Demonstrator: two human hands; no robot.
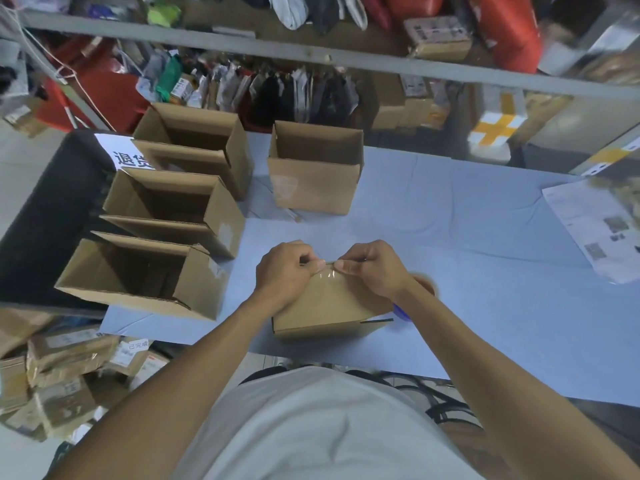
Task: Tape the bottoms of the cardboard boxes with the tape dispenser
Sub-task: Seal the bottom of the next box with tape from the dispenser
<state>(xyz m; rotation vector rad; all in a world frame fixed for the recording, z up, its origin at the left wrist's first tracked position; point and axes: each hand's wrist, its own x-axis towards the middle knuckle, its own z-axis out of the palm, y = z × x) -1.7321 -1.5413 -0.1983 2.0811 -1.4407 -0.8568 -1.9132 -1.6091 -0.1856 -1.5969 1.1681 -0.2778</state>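
Pinching a clear tape end point(325, 273) at the far edge of an upturned cardboard box point(329, 306) on the surface point(467, 237), left hand point(287, 268) and right hand point(372, 266) both grip tight. Uneven pulling could wrinkle the strip; the tape dispenser point(420, 289) sits half-hidden behind the right wrist.

Both bare forearms reach forward from the bottom of the view and converge toward the middle. Left hand point(285, 271): back of hand up, fingers curled under, thumb and forefinger pinched together at the tips, heel of the hand resting low. Right hand point(372, 266): mirrors the left, knuckles up, fingers curled, thumb tip pressed against the forefinger. The two pinch grips meet almost tip to tip, just beside each other. Wrists are roughly level, right wrist bent slightly inward. Elbows lie out of view below.
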